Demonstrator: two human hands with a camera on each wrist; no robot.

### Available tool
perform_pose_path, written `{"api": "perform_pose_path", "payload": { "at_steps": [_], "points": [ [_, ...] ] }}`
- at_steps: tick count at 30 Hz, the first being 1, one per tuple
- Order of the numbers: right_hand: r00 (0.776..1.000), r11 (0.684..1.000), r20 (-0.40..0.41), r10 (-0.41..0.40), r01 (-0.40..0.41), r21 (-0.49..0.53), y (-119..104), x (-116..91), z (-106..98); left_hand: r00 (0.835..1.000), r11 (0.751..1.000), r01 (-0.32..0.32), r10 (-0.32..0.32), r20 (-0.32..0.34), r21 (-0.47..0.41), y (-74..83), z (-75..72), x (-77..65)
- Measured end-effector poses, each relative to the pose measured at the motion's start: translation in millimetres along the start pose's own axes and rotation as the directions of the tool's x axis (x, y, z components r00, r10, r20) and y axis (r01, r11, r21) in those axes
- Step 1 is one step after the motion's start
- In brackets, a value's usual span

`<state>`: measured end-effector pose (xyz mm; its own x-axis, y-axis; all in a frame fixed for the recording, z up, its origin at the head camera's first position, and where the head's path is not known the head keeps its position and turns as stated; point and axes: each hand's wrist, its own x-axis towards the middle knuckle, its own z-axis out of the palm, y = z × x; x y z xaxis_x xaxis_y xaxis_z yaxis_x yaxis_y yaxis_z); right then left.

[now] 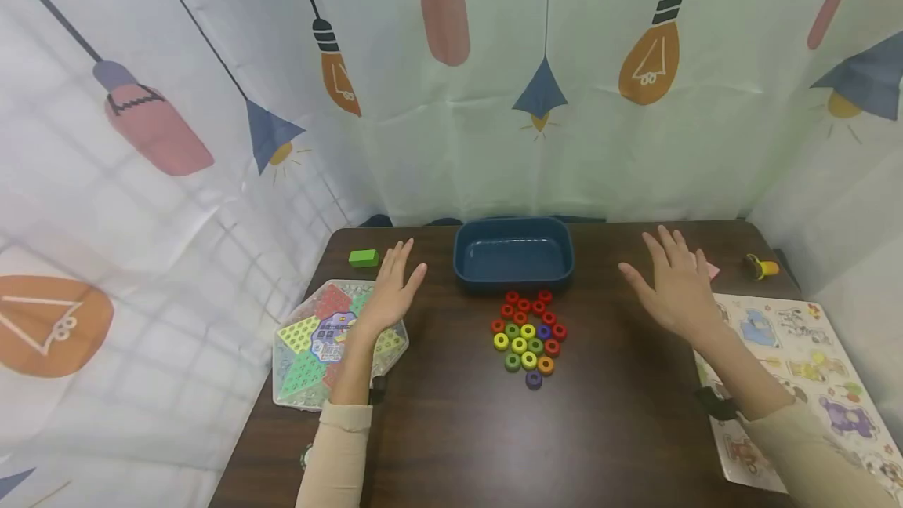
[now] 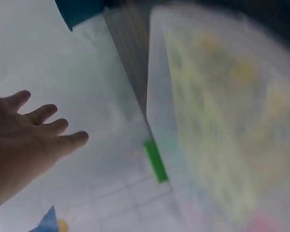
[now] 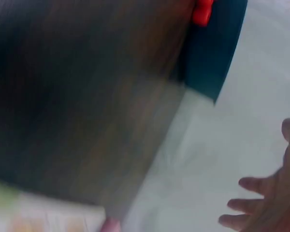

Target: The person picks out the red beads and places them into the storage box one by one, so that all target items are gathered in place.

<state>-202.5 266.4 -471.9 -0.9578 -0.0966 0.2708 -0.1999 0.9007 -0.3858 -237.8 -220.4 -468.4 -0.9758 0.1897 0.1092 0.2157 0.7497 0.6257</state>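
Observation:
My left hand [image 1: 389, 294] is held out with straight, spread fingers, overlapping the clear bead box [image 1: 296, 359] in the head view; nothing is in it. Past its fingertips lies a green block [image 1: 364, 258]. On the other side my right hand [image 1: 676, 288] is likewise spread and holds nothing, between the blue tray and the picture puzzle board [image 1: 797, 382]. Midway between the hands, several small rings [image 1: 528, 361] in red, yellow, green, purple and orange lie in a cluster. Just behind them stands the dark blue tray [image 1: 513, 284]. Both wrist views show extended fingers touching nothing.
At the back right lie a yellow-handled object [image 1: 763, 266] and a pink piece [image 1: 712, 270], partly hidden by the right hand. A small round item [image 1: 306, 456] sits beside the left sleeve. Patterned curtains [image 1: 451, 139] hang close behind the dark table [image 1: 480, 445] and along its sides.

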Motion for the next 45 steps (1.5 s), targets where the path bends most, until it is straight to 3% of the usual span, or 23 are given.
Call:
{"api": "perform_pose_path", "payload": {
  "at_steps": [2,4,6,10,13,17,20,22,24,26,30,34,42,45],
  "points": [
    [1.000,0.997,0.013,0.012,-0.012,0.075,-10,0,7,1.000,0.985,0.007,-0.006,0.006,-0.172,4.8,5.1,2.9],
    [0.998,0.989,0.052,0.027,-0.034,0.142,-21,-1,15,0.999,0.946,0.035,-0.032,0.013,-0.322,10.3,11.2,6.6],
    [0.993,0.980,0.110,0.037,-0.058,0.192,-31,-3,22,0.998,0.897,0.064,-0.066,0.010,-0.438,14.7,19.2,10.7],
    [0.971,0.956,0.236,0.049,-0.114,0.271,-50,-8,32,0.990,0.803,0.113,-0.144,-0.006,-0.585,20.5,37.7,17.0],
    [0.942,0.915,0.333,0.033,-0.163,0.369,-56,-11,41,0.978,0.705,0.140,-0.210,-0.016,-0.695,22.6,51.1,19.9],
    [0.880,0.803,0.474,0.026,-0.302,0.515,-56,-15,57,0.950,0.538,0.166,-0.311,-0.012,-0.827,23.5,66.9,22.5],
    [0.821,0.681,0.569,0.050,-0.444,0.582,-55,-18,67,0.936,0.417,0.156,-0.353,-0.001,-0.895,24.8,78.2,22.7],
    [0.787,0.602,0.613,0.060,-0.519,0.607,-54,-19,73,0.930,0.349,0.145,-0.368,0.007,-0.926,27.9,85.0,23.1],
    [0.768,0.525,0.636,0.074,-0.572,0.630,-53,-19,78,0.926,0.309,0.132,-0.376,0.006,-0.942,31.7,91.1,24.7],
    [0.763,0.477,0.642,0.076,-0.593,0.649,-52,-18,82,0.919,0.285,0.117,-0.395,-0.005,-0.951,36.0,96.0,27.6],
    [0.773,0.426,0.628,0.090,-0.600,0.677,-53,-16,87,0.894,0.278,0.086,-0.446,-0.050,-0.957,41.2,102.9,33.3],
    [0.782,0.404,0.615,0.103,-0.598,0.693,-53,-18,93,0.875,0.272,0.072,-0.479,-0.070,-0.960,41.9,107.1,33.7],
    [0.778,0.374,0.619,0.111,-0.609,0.699,-52,-15,94,0.861,0.279,0.050,-0.498,-0.100,-0.959,41.9,107.5,40.5],
    [0.777,0.375,0.621,0.105,-0.609,0.699,-50,-14,93,0.864,0.289,0.023,-0.487,-0.126,-0.957,41.6,108.0,43.4]
  ]
}}
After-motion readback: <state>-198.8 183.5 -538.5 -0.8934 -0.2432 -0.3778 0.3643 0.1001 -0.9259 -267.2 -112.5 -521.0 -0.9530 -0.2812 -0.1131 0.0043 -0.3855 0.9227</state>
